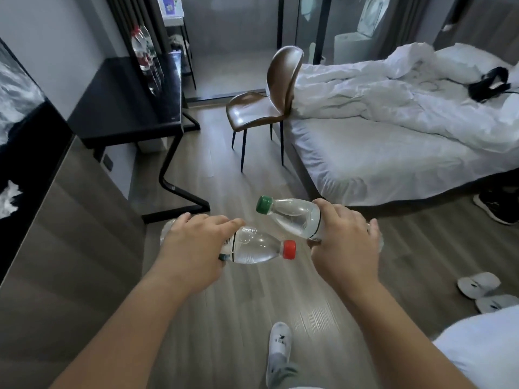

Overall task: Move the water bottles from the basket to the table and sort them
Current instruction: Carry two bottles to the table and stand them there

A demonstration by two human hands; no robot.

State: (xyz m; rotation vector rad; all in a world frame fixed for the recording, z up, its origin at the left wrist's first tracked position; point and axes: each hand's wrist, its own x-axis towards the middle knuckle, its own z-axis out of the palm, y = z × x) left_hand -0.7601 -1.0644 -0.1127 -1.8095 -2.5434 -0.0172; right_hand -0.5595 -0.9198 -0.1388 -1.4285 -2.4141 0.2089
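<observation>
Left hand (pixel 193 248) round red-capped bottle (pixel 258 247), right hand (pixel 345 242) round green-capped bottle (pixel 292 216) (both sideways)

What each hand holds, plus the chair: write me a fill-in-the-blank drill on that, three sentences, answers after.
The left hand grips the first bottle, whose cap is ____.
The right hand grips the second bottle, whose cap is ____.
The chair by the bed is ____ in colour.
Missing words: red; green; brown.

Brown chair (pixel 264 102) beside unmade bed (pixel 393 130), wood floor (pixel 238 304).
</observation>
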